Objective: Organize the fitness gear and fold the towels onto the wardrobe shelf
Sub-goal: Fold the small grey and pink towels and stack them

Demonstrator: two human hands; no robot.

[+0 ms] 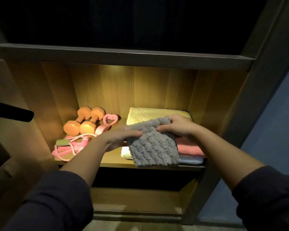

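A grey towel (153, 145) hangs over the front of the lit wardrobe shelf (113, 161), draped on a stack of a pink towel (190, 147) and a light blue towel (190, 160). My left hand (122, 136) grips the grey towel's left upper edge. My right hand (177, 125) pinches its top edge. A yellow towel (148, 114) lies folded behind them. Two orange dumbbells (83, 121) lie at the shelf's left, beside a pink heart-shaped gripper (107, 123) and a pink jump rope (70, 147). A white cloth (125, 152) peeks out under the grey towel.
An upper shelf board (123, 55) runs above the lit compartment. A dark lower compartment (140, 179) sits below. The wardrobe's right side panel (240, 114) borders the towels. A dark rod-like object (12, 113) juts in from the left.
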